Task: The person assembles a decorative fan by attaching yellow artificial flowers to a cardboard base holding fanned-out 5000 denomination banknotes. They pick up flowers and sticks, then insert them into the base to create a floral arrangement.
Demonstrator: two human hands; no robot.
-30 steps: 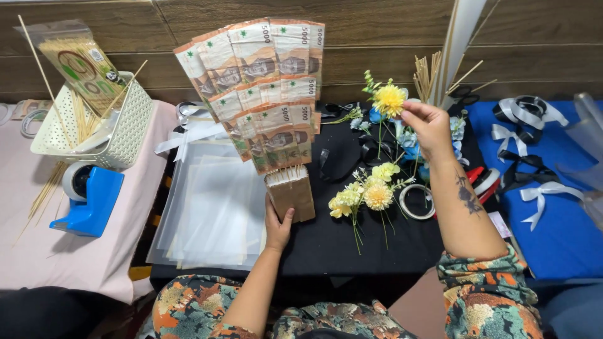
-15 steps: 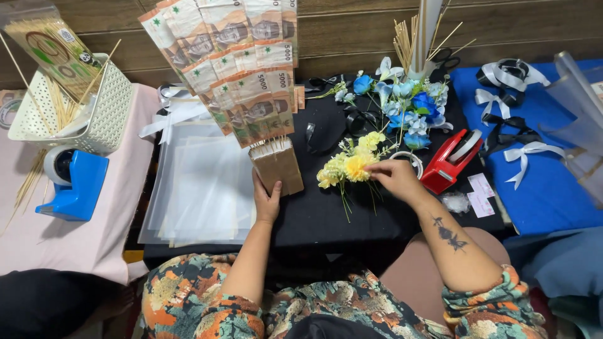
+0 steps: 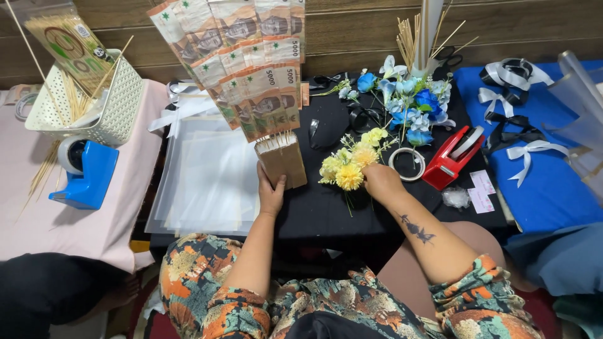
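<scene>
Yellow flowers (image 3: 349,167) | right hand (image 3: 379,181) touching | tape dispenser (image 3: 451,157) near

A paper-wrapped block (image 3: 281,161) stands at the centre of the table (image 3: 326,213), bearing a fan of banknotes (image 3: 242,59) on sticks toward 12 o'clock, with the left hand (image 3: 270,191) touching it at 6 o'clock. At its 3 o'clock lies a flower bunch (image 3: 349,164) under the right hand (image 3: 380,180); further flowers (image 3: 408,100) lie toward 1 o'clock, and a tape ring (image 3: 407,164) and tape dispenser (image 3: 453,157) follow farther along 3 o'clock. Clear sheets (image 3: 204,179) lie at 9 o'clock, and beyond them a basket (image 3: 94,103) of skewers stands above a second dispenser (image 3: 88,172).
</scene>
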